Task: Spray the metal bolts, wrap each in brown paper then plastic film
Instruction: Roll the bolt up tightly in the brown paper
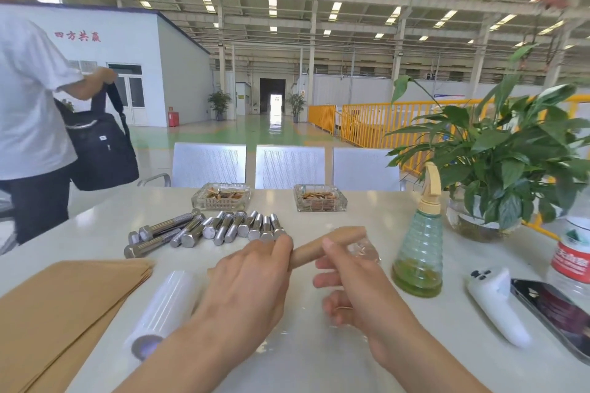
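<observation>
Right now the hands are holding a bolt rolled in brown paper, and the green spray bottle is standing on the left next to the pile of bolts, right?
Not quite. The head view shows the spray bottle standing on the right, near the potted plant, not by the bolts. The rest is right: the left hand and right hand hold a paper-wrapped bolt.

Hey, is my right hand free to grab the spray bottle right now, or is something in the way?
Probably not at once. The right hand pinches the paper-wrapped bolt that the left hand also holds. The spray bottle stands just to its right with bare table between.
</observation>
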`<state>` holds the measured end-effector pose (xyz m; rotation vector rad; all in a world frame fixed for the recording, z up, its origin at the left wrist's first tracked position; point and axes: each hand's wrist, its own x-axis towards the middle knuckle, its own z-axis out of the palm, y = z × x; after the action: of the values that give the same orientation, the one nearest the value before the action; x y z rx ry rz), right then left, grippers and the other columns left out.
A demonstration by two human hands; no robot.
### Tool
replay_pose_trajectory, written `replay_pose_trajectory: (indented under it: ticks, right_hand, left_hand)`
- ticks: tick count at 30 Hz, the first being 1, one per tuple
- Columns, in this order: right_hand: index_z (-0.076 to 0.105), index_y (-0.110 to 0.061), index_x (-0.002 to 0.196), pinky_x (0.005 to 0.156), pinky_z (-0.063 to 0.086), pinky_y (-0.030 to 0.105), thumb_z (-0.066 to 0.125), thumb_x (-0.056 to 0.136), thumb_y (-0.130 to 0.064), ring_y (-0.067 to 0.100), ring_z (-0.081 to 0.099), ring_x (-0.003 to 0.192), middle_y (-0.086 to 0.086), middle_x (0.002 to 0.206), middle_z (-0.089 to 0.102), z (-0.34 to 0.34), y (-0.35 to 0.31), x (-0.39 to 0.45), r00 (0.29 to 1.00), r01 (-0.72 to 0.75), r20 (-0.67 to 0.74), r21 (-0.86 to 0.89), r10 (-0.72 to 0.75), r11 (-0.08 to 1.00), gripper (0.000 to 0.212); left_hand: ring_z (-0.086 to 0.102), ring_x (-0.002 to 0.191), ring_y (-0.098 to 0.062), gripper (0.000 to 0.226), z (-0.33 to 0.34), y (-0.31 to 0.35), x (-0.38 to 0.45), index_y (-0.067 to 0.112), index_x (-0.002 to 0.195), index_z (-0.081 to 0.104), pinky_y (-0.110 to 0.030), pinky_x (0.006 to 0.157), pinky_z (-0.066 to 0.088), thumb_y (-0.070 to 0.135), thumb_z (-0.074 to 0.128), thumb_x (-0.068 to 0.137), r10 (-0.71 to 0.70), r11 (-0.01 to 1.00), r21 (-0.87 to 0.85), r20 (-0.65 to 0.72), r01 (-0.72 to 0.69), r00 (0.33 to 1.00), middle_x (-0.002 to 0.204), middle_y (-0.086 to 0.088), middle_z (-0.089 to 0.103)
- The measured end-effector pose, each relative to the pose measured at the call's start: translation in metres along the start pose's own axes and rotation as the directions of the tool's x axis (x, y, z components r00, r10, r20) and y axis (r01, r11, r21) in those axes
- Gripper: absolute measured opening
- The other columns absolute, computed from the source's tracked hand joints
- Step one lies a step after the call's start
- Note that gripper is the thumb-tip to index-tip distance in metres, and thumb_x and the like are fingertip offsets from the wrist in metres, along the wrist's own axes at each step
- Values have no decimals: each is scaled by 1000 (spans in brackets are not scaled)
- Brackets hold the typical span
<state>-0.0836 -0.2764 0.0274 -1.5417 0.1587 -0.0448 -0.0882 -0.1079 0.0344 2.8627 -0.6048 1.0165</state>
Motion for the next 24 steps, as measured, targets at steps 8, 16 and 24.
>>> replay_pose_trajectory:
  ticks: [8, 16, 24]
  right_hand:
    - [63, -6, 93, 44, 48, 27, 66, 96, -15, 17, 53, 47, 9, 62, 58, 12, 0, 8, 995, -91, 79, 397, 64, 913, 10]
    - [74, 10, 106, 53, 53, 30, 62, 99, -16, 19, 58, 57, 18, 82, 63, 2, 2, 18, 972, -59, 235, 307, -15, 950, 29]
    - [75, 2, 109, 56, 51, 27, 67, 91, -16, 16, 55, 60, 15, 80, 60, 2, -1, 23, 950, -17, 299, 343, -92, 939, 27]
  left_hand:
    - [58, 58, -21, 52, 4, 16, -7, 26, 88, 55, -29, 43, 34, 22, 91, 50, 108, 993, -42, 13, -108, 994, 66, 8, 52]
    - [67, 84, -7, 31, -11, -11, 15, 39, 101, 47, -31, 78, 53, 68, 47, 90, -187, 816, -445, 401, 369, 897, 88, 16, 72]
    - [73, 81, -29, 41, -13, -32, 21, 2, 100, 71, -38, 80, 58, 42, 65, 97, 149, 307, -697, 708, 648, 690, 96, -17, 78]
